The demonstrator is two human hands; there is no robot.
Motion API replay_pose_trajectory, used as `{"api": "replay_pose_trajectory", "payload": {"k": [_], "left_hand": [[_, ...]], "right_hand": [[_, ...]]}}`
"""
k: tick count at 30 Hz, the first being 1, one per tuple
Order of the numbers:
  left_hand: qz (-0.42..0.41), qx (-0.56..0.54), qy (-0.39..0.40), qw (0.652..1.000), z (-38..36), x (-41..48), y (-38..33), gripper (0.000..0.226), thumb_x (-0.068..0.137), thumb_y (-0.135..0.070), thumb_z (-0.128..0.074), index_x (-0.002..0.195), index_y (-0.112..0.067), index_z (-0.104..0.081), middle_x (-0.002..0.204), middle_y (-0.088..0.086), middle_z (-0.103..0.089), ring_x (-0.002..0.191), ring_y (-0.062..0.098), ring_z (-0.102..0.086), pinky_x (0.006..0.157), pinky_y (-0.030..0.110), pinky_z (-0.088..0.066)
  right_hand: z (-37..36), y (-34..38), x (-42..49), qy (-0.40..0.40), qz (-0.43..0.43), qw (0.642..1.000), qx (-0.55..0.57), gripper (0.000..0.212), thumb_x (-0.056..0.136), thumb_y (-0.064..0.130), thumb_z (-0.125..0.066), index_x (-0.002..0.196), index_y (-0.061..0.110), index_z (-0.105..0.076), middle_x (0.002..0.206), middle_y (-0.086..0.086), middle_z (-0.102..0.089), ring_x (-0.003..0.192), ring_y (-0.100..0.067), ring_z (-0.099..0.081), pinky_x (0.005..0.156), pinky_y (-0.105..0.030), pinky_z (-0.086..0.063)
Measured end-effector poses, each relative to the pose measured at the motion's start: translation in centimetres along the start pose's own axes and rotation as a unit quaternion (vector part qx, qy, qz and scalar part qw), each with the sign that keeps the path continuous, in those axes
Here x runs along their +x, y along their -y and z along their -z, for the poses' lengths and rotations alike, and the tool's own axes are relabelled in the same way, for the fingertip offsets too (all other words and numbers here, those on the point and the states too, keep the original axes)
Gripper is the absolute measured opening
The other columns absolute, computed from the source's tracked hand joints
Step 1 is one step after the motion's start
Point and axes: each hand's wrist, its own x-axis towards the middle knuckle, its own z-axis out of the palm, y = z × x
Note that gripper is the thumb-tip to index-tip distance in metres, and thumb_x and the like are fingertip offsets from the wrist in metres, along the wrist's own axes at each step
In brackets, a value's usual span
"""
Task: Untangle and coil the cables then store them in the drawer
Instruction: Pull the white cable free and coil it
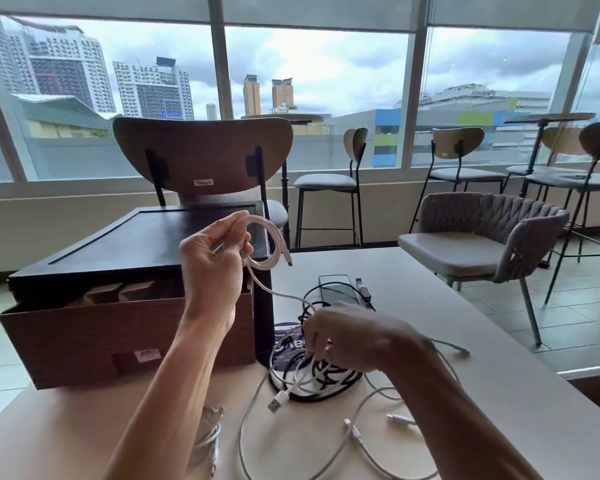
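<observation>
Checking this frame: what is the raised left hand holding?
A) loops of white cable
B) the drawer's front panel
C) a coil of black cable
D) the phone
A: the left hand grips a few loops of white cable above the table, and the cable's tail runs down into the tangle that the right hand is picking at.

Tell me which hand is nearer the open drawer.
Left. The left hand holds a coil over the drawer's right end; the right hand is farther right, in the tangle.
</observation>
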Motion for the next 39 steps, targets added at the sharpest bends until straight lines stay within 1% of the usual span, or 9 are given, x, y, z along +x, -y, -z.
{"api": "replay_pose_trajectory", "payload": {"k": [2,4,8,12,15,19,27,32,39], "left_hand": [[-0.001,0.008,0.002,1.0,0.0,0.0,0.3,0.021,0.094,0.0,-0.063,0.104,-0.015,-0.074,0.078,0.002,-0.069,0.062,0.001,-0.058,0.062,0.015,-0.051],[-0.002,0.008,-0.001,1.0,0.1,0.1,0.5,0.02,0.094,-0.001,-0.063,0.106,-0.013,-0.074,0.078,0.003,-0.068,0.062,0.001,-0.058,0.062,0.014,-0.05],[0.0,0.0,-0.001,1.0,0.2,0.2,0.6,0.019,0.094,-0.001,-0.063,0.104,-0.013,-0.074,0.078,0.004,-0.068,0.062,0.002,-0.058,0.061,0.015,-0.05],[0.002,0.002,0.006,1.0,0.1,0.1,0.8,0.019,0.094,-0.001,-0.063,0.104,-0.013,-0.074,0.077,0.002,-0.068,0.064,0.003,-0.058,0.062,0.013,-0.049],[0.004,-0.002,0.0,1.0,0.3,0.4,0.9,0.019,0.094,0.0,-0.062,0.102,-0.013,-0.074,0.076,0.002,-0.068,0.063,0.002,-0.058,0.061,0.014,-0.048],[0.001,0.0,-0.013,1.0,1.1,1.0,1.0,0.019,0.095,-0.001,-0.062,0.1,-0.015,-0.075,0.074,0.001,-0.068,0.061,0.003,-0.057,0.061,0.016,-0.049],[0.001,0.043,0.013,0.999,1.3,0.8,1.6,0.019,0.095,-0.004,-0.063,0.109,-0.01,-0.075,0.074,-0.002,-0.068,0.06,0.003,-0.057,0.059,0.015,-0.048],[0.004,0.05,0.077,0.996,1.0,0.2,1.4,0.018,0.095,-0.005,-0.063,0.107,-0.011,-0.075,0.067,-0.007,-0.065,0.058,0.005,-0.053,0.055,0.016,-0.045],[0.024,0.092,0.163,0.982,0.7,-0.5,1.3,0.018,0.095,-0.006,-0.064,0.105,-0.014,-0.076,0.077,0.003,-0.068,0.06,0.006,-0.055,0.052,0.014,-0.044]], "right_hand": [[0.3,0.2,0.1,-0.041,0.002,0.999,0.02,0.027,0.086,0.0,-0.054,0.097,0.018,-0.072,0.093,-0.003,-0.074,0.086,-0.022,-0.07,0.076,-0.041,-0.06],[0.7,0.0,-0.2,-0.073,-0.007,0.997,0.013,0.04,0.09,0.002,-0.055,0.118,0.028,-0.065,0.106,0.0,-0.071,0.093,-0.021,-0.067,0.079,-0.034,-0.055],[0.5,-0.6,-0.6,-0.026,-0.041,0.998,-0.039,0.068,0.089,0.0,-0.056,0.143,0.038,-0.04,0.123,-0.004,-0.061,0.104,-0.026,-0.062,0.08,-0.033,-0.051],[-0.1,-1.0,0.1,-0.037,-0.021,0.999,-0.025,0.046,0.085,-0.001,-0.056,0.12,0.029,-0.061,0.112,-0.001,-0.067,0.097,-0.023,-0.066,0.08,-0.043,-0.058],[0.5,-0.9,0.2,-0.076,0.025,0.995,0.051,0.02,0.083,0.006,-0.065,0.09,0.024,-0.073,0.085,0.004,-0.075,0.078,-0.009,-0.07,0.072,-0.029,-0.058],[1.8,-0.7,-0.8,-0.06,0.088,0.974,0.199,0.02,0.079,0.007,-0.078,0.082,0.026,-0.073,0.078,0.007,-0.076,0.075,-0.003,-0.072,0.073,-0.025,-0.058],[3.9,0.8,-1.7,-0.21,0.181,0.818,0.504,0.008,0.07,0.014,-0.078,0.078,0.017,-0.075,0.069,-0.003,-0.073,0.056,-0.014,-0.061,0.064,-0.028,-0.053],[3.7,0.6,-0.7,-0.343,0.124,0.7,0.613,0.025,0.088,0.041,-0.061,0.072,0.022,-0.063,0.052,0.006,-0.041,0.056,-0.013,-0.036,0.066,-0.029,-0.042],[4.6,1.4,-0.8,-0.368,0.051,0.631,0.681,0.024,0.103,0.015,-0.047,0.085,0.016,-0.063,0.071,0.007,-0.06,0.068,-0.005,-0.054,0.071,-0.024,-0.041]]}}
